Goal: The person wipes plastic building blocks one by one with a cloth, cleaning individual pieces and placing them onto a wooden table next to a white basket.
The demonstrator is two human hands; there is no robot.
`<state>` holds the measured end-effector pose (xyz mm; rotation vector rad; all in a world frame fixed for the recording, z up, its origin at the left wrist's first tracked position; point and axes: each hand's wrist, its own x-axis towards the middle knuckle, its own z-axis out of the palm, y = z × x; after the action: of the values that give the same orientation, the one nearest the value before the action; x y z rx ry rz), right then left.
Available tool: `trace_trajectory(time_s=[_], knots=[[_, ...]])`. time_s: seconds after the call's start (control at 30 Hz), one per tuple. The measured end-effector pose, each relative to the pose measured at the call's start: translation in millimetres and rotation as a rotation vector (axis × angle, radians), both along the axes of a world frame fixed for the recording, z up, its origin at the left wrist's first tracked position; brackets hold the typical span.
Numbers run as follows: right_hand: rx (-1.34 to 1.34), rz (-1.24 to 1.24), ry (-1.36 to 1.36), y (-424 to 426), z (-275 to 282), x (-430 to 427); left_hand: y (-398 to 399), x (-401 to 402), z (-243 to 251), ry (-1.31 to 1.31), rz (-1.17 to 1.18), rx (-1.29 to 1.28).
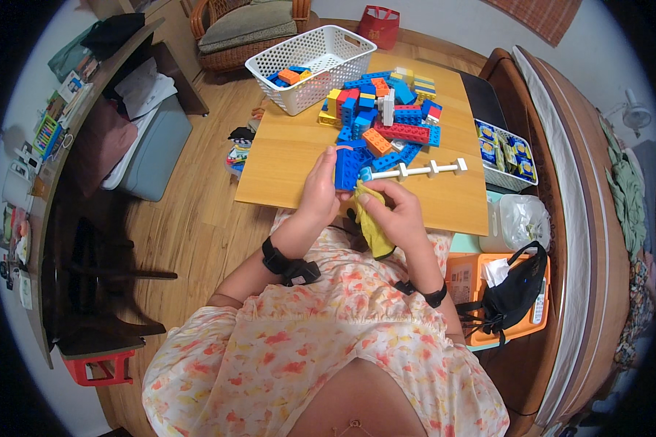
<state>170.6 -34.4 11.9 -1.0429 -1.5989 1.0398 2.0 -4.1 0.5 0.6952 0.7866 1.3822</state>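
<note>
My left hand (321,188) grips a large blue toy building brick (347,168) over the near edge of the wooden table (284,164). My right hand (396,212) pinches a yellow cloth (374,226), whose top end meets the brick's right side while the rest hangs toward my lap. Just beyond the right fingers lies a white toy rod (415,172) with several crosspieces and a blue end. An orange brick (377,142) and a long red brick (402,132) are among the loose bricks ahead of my hands. My left fingertips are partly hidden behind the blue brick.
A white perforated basket (311,90) with some bricks in it stands at the table's far left. To the right are a basket of snack packets (511,177), a clear plastic bin (492,229) and an orange box (464,273) under a black bag (514,300).
</note>
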Motion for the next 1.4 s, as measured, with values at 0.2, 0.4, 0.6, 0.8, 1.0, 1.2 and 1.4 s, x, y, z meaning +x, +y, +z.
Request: trace_trajectory(time_s=[0.2, 0.4, 0.6, 0.8, 1.0, 1.2, 1.4], knots=[[0.000, 0.060, 0.041, 0, -3, -2, 5, -1, -8, -0.030, 0.042, -0.019], [0.053, 0.042, -0.020, -2, 5, -2, 7, 3, -10, 0.020, 0.057, -0.009], [0.058, -0.031, 0.055, 2, -3, -1, 3, -2, -10, 0.027, -0.026, 0.028], [-0.021, -0.153, 0.174, 9, -8, 0, -5, 6, 3, 0.124, -0.087, 0.070], [0.034, -0.134, 0.137, 8, -8, 0, -2, 5, -3, 0.135, -0.094, 0.138], [0.102, -0.132, 0.081, 8, -2, 1, -1, 6, -6, 0.168, -0.137, 0.113], [0.080, -0.134, 0.057, 8, -3, 0, 1, 7, -11, 0.184, -0.093, 0.142]])
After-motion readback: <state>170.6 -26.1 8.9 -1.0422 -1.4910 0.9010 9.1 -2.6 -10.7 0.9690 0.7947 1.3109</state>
